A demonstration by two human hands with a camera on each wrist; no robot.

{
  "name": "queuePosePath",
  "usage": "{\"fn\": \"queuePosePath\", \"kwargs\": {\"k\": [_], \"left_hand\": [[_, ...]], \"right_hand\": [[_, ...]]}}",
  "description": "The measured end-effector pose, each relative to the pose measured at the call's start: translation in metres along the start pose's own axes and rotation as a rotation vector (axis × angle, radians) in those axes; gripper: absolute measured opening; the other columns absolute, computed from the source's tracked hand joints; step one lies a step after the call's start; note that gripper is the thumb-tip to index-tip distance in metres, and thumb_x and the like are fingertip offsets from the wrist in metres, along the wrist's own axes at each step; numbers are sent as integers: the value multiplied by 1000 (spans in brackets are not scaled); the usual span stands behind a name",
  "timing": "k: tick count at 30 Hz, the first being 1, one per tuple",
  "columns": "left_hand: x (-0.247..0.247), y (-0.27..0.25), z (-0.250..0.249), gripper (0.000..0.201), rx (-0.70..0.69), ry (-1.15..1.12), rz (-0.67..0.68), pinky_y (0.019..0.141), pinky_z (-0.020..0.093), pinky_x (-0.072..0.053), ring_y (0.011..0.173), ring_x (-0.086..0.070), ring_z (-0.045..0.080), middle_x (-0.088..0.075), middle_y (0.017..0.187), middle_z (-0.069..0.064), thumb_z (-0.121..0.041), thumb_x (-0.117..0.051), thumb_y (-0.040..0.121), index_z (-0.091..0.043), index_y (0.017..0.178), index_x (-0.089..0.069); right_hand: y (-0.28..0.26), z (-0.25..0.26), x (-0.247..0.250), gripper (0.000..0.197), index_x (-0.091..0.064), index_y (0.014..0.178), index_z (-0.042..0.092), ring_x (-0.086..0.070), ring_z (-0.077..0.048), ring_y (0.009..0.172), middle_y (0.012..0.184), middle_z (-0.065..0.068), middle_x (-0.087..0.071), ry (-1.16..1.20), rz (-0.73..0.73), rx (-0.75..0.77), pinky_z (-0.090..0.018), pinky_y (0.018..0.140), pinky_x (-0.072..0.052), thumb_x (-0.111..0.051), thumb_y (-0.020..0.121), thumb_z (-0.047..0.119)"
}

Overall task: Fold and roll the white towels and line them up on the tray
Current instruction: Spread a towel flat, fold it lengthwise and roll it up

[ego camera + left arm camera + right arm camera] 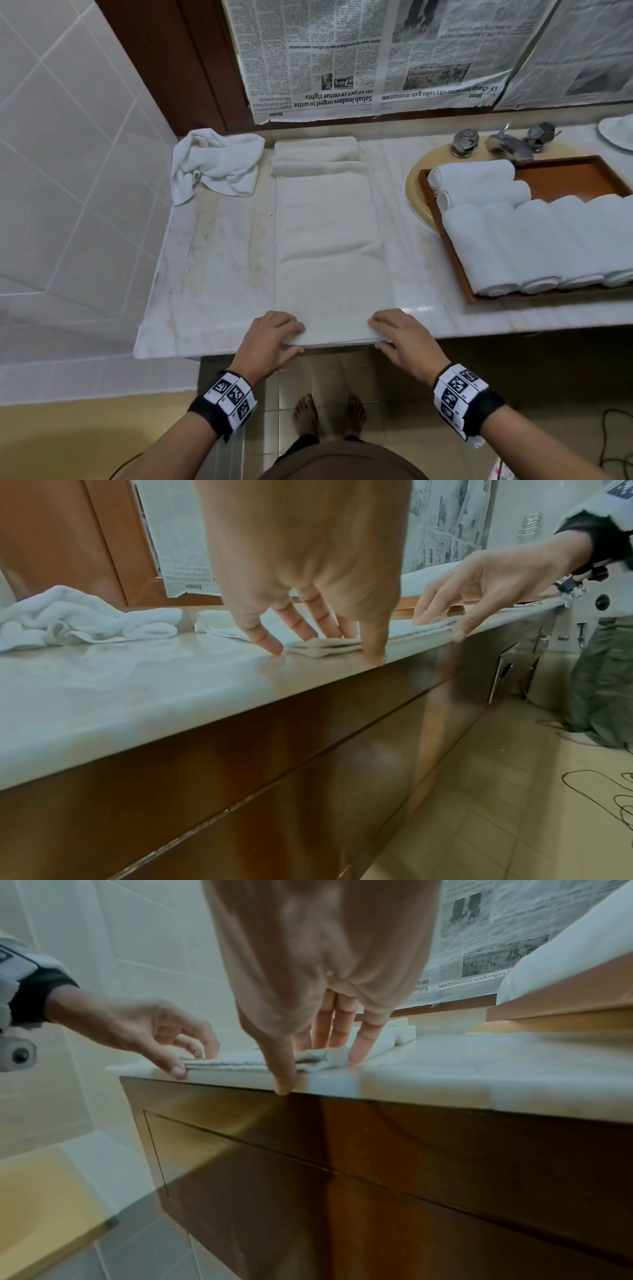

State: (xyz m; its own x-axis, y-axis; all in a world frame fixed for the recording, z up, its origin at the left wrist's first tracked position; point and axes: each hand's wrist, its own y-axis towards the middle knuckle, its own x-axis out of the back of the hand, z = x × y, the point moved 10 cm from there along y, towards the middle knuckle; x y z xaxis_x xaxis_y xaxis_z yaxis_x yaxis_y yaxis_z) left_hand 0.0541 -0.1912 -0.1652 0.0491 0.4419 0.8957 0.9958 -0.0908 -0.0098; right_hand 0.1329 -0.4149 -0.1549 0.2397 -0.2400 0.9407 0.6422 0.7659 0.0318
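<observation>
A long folded white towel (329, 240) lies flat on the marble counter, running straight away from me. My left hand (291, 337) rests on its near left corner, fingers on top and thumb at the counter's front edge. My right hand (380, 334) rests the same way on the near right corner. In the left wrist view the fingers (274, 645) reach down fairly straight onto the towel end (318, 649). The right wrist view shows the right-hand fingers (356, 1053) on that end (232, 1062). The wooden tray (561, 178) at the right holds several rolled towels (534, 240).
A crumpled white towel (215, 164) lies at the back left of the counter. A folded towel (318, 157) sits at the long towel's far end. The tray stands over the sink below the tap (507, 144). Newspaper (376, 51) covers the wall behind. Tiled wall closes the left.
</observation>
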Motion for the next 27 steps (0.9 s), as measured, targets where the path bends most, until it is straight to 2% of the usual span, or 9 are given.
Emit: {"fn": "queuePosePath", "kwargs": {"k": [3,6,10,16,19,21,24,25,27], "left_hand": [[2,-3,-3,24,13,12,-7,76,30,-51,96,-60,14,-68,101,-12,-33,-73,77,-30,100,-72],[9,-2,1,27,104,-67,-14,75,28,-52,88,-63,10,-71,92,-13,-40,-56,84,-30,99,-75],[17,5,18,16,294,-200,-31,77,25,-50,84,-64,5,-73,89,-15,-37,-62,93,-28,99,-74],[13,12,32,6,453,-213,-17,77,30,-48,84,-62,12,-68,85,-10,-35,-68,89,-30,89,-66],[16,17,26,11,454,-196,-28,79,33,-48,88,-58,15,-56,97,-6,-29,-66,89,-28,97,-59],[20,18,17,10,434,-89,-42,70,33,-49,89,-55,18,-48,105,-4,-29,-61,93,-27,103,-60],[14,22,-6,13,309,121,-3,49,24,-30,91,-49,18,-47,107,-3,-18,-58,94,-27,102,-62],[9,23,-12,16,281,160,20,49,24,-27,91,-49,18,-49,108,-3,-13,-57,93,-25,103,-62],[2,25,-18,19,264,147,58,59,27,-34,95,-51,19,-50,113,-3,-12,-52,95,-22,108,-62]], "right_hand": [[-1,6,6,32,-75,103,18,-67,-17,92,103,4,-70,7,1,13,-31,75,-59,-84,73,16],[4,-5,12,21,-75,108,18,-64,-15,98,107,4,-71,106,54,-77,-31,85,-55,-69,87,21],[12,-35,14,26,-72,115,16,-59,-9,95,109,6,-69,319,90,-341,-18,84,-41,-59,95,29],[13,-42,11,16,-69,103,16,-55,-11,84,96,1,-65,322,31,-465,-15,70,-35,-56,95,21],[15,-46,14,11,-61,104,22,-56,-7,79,95,3,-63,366,31,-523,-11,64,-36,-57,93,20],[17,-43,18,16,-55,107,24,-55,-11,78,99,2,-58,303,16,-527,-17,62,-37,-57,92,19],[23,-21,25,21,-59,100,22,-52,-17,79,101,2,-53,-1,-34,-376,-23,61,-38,-66,82,14],[24,-12,22,22,-63,92,20,-52,-20,79,97,0,-55,-104,-29,-308,-27,62,-40,-73,74,11],[23,0,15,24,-65,80,16,-51,-23,76,87,-2,-57,-233,-19,-225,-33,61,-43,-80,62,9]]}}
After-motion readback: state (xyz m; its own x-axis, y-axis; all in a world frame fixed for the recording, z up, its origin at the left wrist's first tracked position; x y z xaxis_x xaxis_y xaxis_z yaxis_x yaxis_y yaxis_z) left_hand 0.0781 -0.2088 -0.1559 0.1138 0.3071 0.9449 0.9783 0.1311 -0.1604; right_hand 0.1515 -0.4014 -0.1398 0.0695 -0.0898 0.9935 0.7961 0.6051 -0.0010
